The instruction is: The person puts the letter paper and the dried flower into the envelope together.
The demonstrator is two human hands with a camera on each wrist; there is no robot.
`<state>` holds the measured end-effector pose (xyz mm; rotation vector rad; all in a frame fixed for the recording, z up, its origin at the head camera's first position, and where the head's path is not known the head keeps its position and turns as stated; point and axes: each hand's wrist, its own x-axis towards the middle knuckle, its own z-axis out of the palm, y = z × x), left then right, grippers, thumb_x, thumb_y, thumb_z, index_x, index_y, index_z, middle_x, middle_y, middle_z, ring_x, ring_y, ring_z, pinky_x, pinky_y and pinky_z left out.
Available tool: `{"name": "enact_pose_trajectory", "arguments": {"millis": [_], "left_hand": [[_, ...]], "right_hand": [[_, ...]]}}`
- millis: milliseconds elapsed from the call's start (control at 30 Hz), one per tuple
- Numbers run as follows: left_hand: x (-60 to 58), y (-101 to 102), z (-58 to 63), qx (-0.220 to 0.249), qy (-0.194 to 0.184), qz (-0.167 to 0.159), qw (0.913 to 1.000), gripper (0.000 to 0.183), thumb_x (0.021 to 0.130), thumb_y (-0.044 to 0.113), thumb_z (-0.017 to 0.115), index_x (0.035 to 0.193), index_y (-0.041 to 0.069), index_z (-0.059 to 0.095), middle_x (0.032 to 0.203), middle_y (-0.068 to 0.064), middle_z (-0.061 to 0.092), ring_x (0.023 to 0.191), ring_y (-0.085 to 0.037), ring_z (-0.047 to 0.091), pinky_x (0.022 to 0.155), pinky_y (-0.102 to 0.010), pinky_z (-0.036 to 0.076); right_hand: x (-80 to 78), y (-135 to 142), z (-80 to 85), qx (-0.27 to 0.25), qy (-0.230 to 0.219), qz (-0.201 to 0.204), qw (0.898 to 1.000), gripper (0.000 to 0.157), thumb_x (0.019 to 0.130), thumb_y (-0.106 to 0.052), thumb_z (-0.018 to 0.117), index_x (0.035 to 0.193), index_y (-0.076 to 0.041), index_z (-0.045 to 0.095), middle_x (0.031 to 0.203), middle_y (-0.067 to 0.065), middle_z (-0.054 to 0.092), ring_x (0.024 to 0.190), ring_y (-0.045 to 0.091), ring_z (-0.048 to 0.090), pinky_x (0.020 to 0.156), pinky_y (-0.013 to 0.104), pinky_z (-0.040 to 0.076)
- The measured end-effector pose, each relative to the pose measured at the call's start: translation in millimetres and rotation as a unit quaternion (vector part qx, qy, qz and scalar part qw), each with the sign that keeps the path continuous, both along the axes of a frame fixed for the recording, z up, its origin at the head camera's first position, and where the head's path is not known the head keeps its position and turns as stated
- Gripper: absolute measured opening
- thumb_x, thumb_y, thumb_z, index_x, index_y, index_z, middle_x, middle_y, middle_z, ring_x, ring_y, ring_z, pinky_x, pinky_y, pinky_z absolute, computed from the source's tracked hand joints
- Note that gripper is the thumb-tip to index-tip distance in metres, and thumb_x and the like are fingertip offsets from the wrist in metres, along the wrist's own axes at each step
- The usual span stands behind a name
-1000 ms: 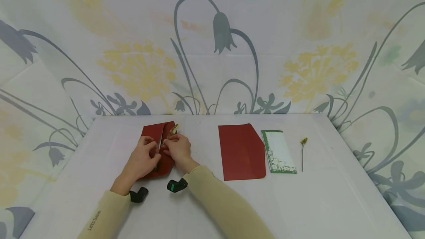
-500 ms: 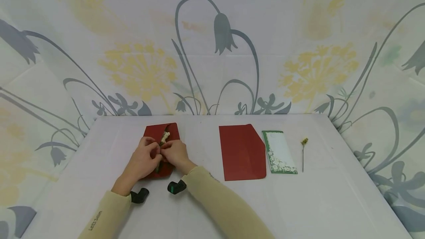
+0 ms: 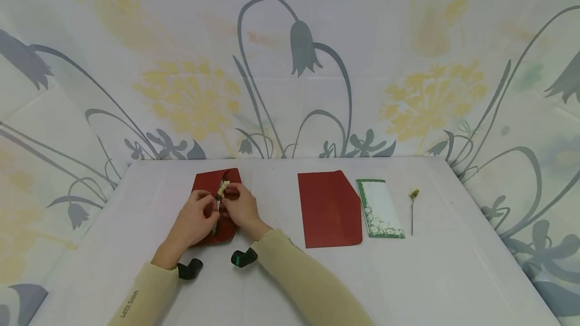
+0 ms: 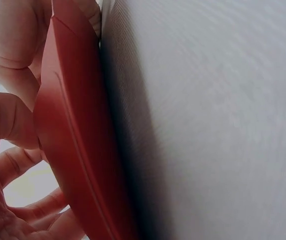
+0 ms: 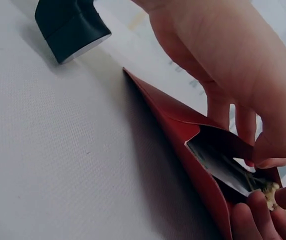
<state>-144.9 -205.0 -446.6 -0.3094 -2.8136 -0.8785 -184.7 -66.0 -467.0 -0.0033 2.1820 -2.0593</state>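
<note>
A red envelope (image 3: 209, 181) lies at the left of the table with its mouth parted. My left hand (image 3: 196, 217) pinches the envelope's edge near the middle of the opening. A small flower sprig with a pale cream head (image 3: 223, 188) sits at that opening. My right hand (image 3: 242, 208) holds the sprig by its head between thumb and fingers, seen closer in the right wrist view. Inside the envelope there is a whitish card (image 5: 218, 165), partly hidden. In the left wrist view the envelope (image 4: 78, 130) stands lifted at its edge, with fingers against it.
To the right lie a second red envelope (image 3: 330, 210), a white card with a green floral border (image 3: 381, 208) and a thin yellow flower sprig (image 3: 413, 210). Black wrist cameras hang at both sleeves. A patterned cloth (image 3: 290, 89) rises behind the table.
The sprig, first beyond the envelope's right side with a yellowish look, now lies at the opening with its pale head showing. My right fingers shifted onto its head. My left hand stays in place.
</note>
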Motion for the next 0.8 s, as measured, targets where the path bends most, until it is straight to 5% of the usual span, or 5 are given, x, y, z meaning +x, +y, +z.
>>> {"name": "enact_pose_trajectory", "arguments": {"millis": [500,800], "left_hand": [[-1.6,-0.7,-1.6,0.015,0.017,-0.005,0.9997,0.008,0.085,0.004,0.066,0.082,0.01,0.061,0.124,-0.024,0.054,0.113,-0.042,0.056,0.088,-0.056,0.049],[-0.9,-2.9,-4.0,0.02,0.027,-0.001,0.9994,0.011,0.084,0.003,0.065,0.08,0.011,0.059,0.124,-0.022,0.053,0.113,-0.04,0.055,0.085,-0.053,0.049]], "right_hand": [[0.9,6.6,0.3,0.112,0.071,0.1,0.986,0.039,0.094,0.001,0.057,0.131,-0.01,0.064,0.12,0.005,0.07,0.085,0.004,0.066,0.072,0.019,0.05],[1.8,6.3,-0.8,0.003,0.029,0.062,0.998,0.034,0.096,0.007,0.051,0.123,-0.008,0.064,0.114,0.002,0.07,0.078,0.012,0.068,0.065,0.028,0.057]]}}
